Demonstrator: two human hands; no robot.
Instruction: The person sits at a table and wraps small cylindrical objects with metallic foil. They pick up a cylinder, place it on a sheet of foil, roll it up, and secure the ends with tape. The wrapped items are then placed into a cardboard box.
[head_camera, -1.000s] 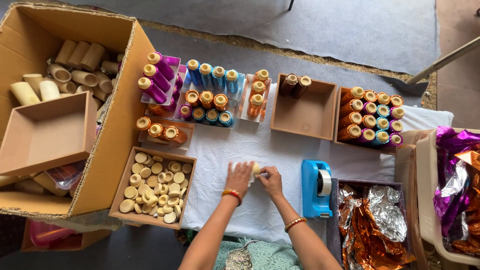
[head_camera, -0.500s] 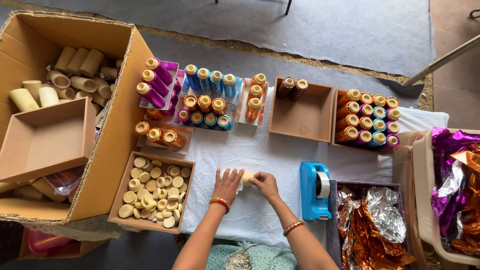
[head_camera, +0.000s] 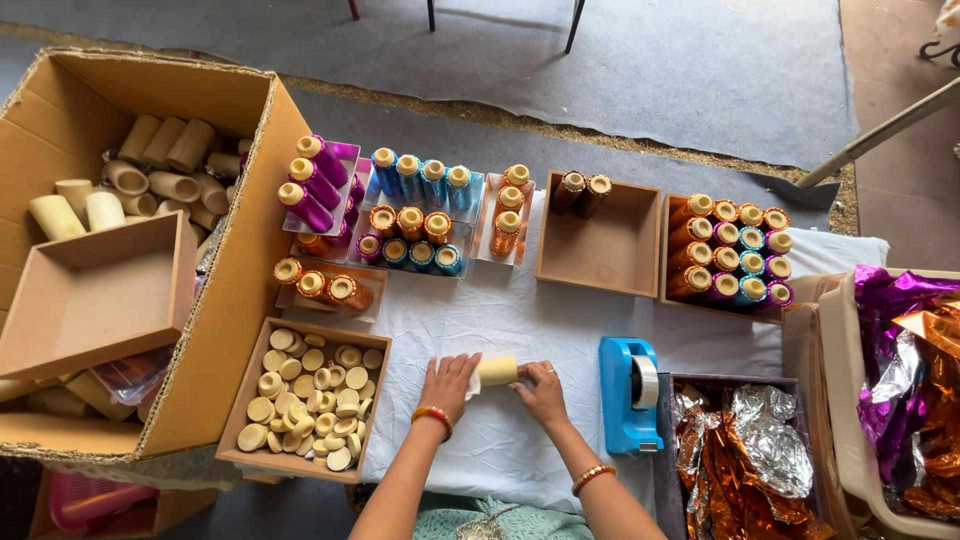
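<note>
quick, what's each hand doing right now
left hand: flat on the cream tube, fingers open
right hand: on the tube's other end; grip cannot be told

Far left: a big cardboard box (head_camera: 235, 330) stands open, with plain cream tubes (head_camera: 150, 165) heaped at its back and an empty brown tray (head_camera: 95, 300) lying inside it.
Lower left: a wooden tray (head_camera: 378, 385) is packed with pale round caps (head_camera: 305, 395).
Top centre: purple, blue and orange foil-wrapped tubes (head_camera: 410, 210) stand in small trays.
Centre: a brown box (head_camera: 600, 250) holds only two dark tubes (head_camera: 580, 192) at its far edge.
Upper right: another tray of wrapped tubes (head_camera: 730, 250) is full, in neat rows.
Lower centre-right: a blue tape dispenser (head_camera: 628, 395) sits on the white cloth (head_camera: 500, 310).
Bottom right: crumpled silver and orange foil (head_camera: 750, 460) in a box, and purple foil (head_camera: 900, 330) in the bin beside it.
</note>
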